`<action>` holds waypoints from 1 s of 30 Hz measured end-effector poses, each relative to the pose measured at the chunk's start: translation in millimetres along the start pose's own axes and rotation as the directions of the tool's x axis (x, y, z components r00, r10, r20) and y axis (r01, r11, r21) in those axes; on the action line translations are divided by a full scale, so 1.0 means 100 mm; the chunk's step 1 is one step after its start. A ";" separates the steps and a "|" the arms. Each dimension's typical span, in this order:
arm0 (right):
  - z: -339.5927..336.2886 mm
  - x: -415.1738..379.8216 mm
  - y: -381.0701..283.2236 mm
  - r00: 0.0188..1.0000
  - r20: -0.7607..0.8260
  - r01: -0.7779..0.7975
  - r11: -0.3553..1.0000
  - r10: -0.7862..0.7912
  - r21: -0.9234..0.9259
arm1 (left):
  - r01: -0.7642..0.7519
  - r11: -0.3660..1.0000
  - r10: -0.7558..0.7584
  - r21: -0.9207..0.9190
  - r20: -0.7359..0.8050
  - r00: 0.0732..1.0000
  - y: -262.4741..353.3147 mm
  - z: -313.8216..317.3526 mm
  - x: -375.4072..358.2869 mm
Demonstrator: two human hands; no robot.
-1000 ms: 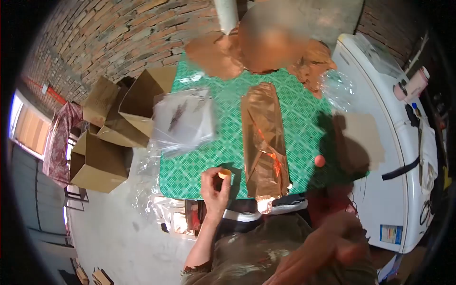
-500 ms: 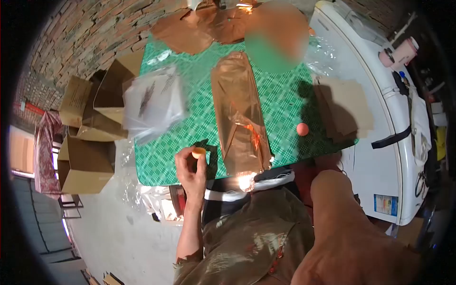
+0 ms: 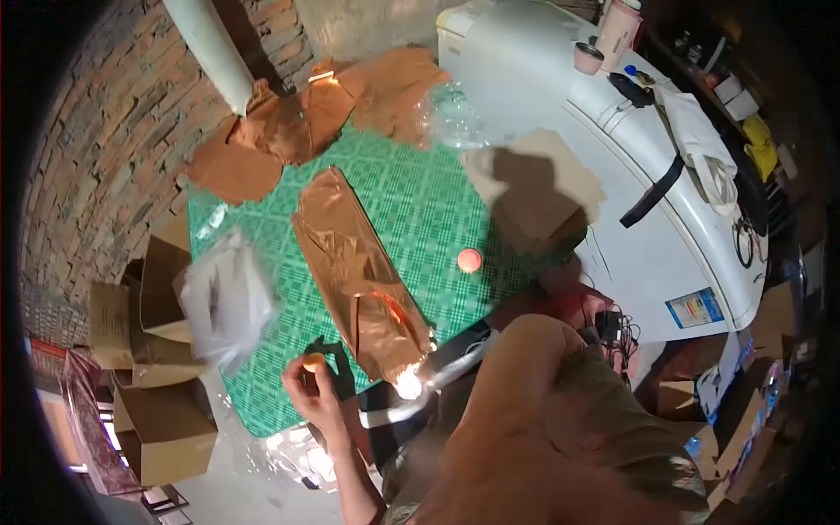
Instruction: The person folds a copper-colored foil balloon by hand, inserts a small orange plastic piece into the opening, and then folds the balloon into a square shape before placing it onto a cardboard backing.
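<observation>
My left hand (image 3: 308,392) is at the near edge of the green checkered table (image 3: 420,206), its fingers pinched on a small orange round piece (image 3: 313,360). Just right of it a long sheet of copper-coloured foil (image 3: 354,267) lies lengthwise on the table. A small pink ball (image 3: 470,260) rests on the cloth to the right of the foil. My right forearm (image 3: 525,411) fills the lower middle of the view, blurred and close to the camera. Its hand is out of sight.
A stack of clear plastic bags (image 3: 223,297) lies at the table's left edge, and open cardboard boxes (image 3: 149,350) stand beside it. More copper foil (image 3: 289,131) lies at the far end. Flat cardboard (image 3: 534,188) sits at the right. A white chest freezer (image 3: 604,140) carries a pink cup (image 3: 618,31).
The view has swung and tilted, and the person across the table is out of frame. My right arm has risen close to the camera. My left hand still holds the orange piece.
</observation>
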State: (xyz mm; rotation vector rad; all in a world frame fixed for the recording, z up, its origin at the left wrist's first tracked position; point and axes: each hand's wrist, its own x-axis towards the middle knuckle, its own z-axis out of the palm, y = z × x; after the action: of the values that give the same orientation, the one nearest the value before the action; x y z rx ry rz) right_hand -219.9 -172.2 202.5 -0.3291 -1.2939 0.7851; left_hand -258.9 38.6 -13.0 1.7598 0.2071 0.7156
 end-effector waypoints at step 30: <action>-0.33 -0.66 0.03 0.896 -0.424 -0.333 -0.436 0.129 -0.836 | 0.133 0.667 0.145 -0.733 0.303 0.942 1.01 0.34 0.12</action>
State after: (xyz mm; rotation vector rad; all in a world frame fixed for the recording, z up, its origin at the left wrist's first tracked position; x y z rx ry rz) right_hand -193.8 -208.5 143.7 -2.2572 -1.4461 -0.3993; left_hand -252.2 -15.1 79.8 1.0397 -0.3097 0.3897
